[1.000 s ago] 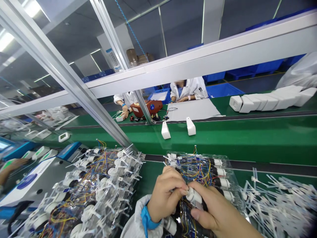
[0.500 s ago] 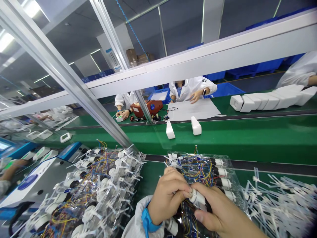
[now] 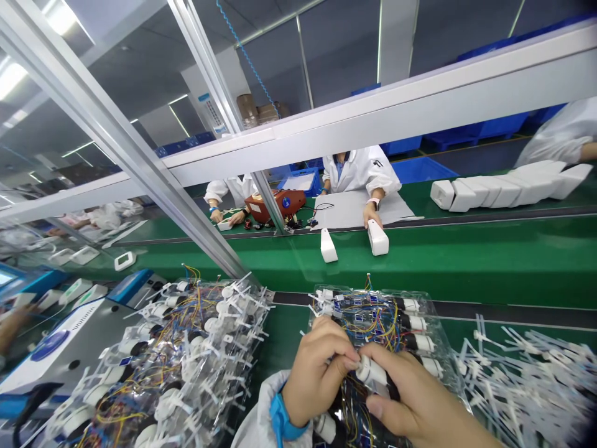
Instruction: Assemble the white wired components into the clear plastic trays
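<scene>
My right hand (image 3: 410, 389) is closed around a white-capped black cylinder (image 3: 372, 373), its thumb below and index finger on top. Against the cap's end, the thumb and index finger of my left hand (image 3: 321, 361) are pinched together; what lies between them is mostly hidden. A blue band (image 3: 282, 418) circles my left wrist. Under both hands is a clear plastic tray (image 3: 438, 311) of similar white-capped cylinders with coloured wires and small blue boards. To the right lies a loose heap of white plastic ties (image 3: 532, 379).
Left of my hands stand clear trays (image 3: 186, 354) crowded with wired cylinders and ties. Beyond runs a green conveyor (image 3: 443, 255) with white housings (image 3: 329, 246). A metal post (image 3: 140, 149) rises at left near a grey-blue machine (image 3: 69, 348). Co-workers sit across the line.
Across the line, a co-worker's hand has come down onto a white housing. Both nearby housings have shifted slightly right. My hands keep nearly the same pose on the cylinder.
</scene>
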A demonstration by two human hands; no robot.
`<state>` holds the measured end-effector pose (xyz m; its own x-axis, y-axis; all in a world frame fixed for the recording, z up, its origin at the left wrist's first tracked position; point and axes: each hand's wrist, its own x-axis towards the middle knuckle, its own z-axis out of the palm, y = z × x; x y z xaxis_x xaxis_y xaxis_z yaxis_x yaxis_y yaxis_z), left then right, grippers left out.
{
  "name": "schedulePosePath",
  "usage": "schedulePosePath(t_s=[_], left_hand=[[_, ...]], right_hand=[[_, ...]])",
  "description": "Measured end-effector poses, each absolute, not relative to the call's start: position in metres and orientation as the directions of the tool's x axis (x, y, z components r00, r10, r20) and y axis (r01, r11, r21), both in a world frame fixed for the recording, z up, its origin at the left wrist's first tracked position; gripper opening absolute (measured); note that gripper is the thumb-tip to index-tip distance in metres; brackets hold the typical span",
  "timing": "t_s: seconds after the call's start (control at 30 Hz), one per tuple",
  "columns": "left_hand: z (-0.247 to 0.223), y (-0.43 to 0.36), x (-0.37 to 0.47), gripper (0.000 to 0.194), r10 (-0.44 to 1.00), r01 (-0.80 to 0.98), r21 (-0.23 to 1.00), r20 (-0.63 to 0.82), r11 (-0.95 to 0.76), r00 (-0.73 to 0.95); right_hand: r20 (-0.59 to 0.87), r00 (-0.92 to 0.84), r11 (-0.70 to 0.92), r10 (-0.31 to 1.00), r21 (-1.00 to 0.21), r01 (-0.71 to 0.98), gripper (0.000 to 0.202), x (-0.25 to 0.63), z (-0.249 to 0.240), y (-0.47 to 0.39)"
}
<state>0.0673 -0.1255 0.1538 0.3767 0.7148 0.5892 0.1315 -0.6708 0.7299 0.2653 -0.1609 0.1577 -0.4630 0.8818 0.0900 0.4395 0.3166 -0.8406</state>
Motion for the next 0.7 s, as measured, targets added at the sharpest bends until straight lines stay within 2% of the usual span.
schedulePosePath(t_s=[0.3, 0.43, 0.57, 0.7], left_hand=[[0.148, -0.123, 0.070, 0.013, 0.729, 0.079, 0.755, 0.593, -0.651, 0.343], [0.154, -0.121, 0.067, 0.017, 0.730, 0.134, 0.749, 0.564, -0.649, 0.385], [0.163, -0.121, 0.061, 0.023, 0.722, 0.210, 0.721, 0.532, -0.660, 0.443], [0.165, -0.125, 0.058, 0.020, 0.728, 0.242, 0.708, 0.536, -0.663, 0.428]], right_hand=[[0.099, -0.458, 0.324, 0.883, -0.835, 0.444, 0.034, 0.260, 0.153, -0.158], [0.117, -0.470, 0.342, 0.875, -0.835, 0.430, 0.038, 0.261, 0.153, -0.154], [0.110, -0.477, 0.349, 0.872, -0.824, 0.447, 0.033, 0.263, 0.159, -0.154], [0.095, -0.480, 0.342, 0.872, -0.820, 0.459, 0.035, 0.263, 0.166, -0.157]])
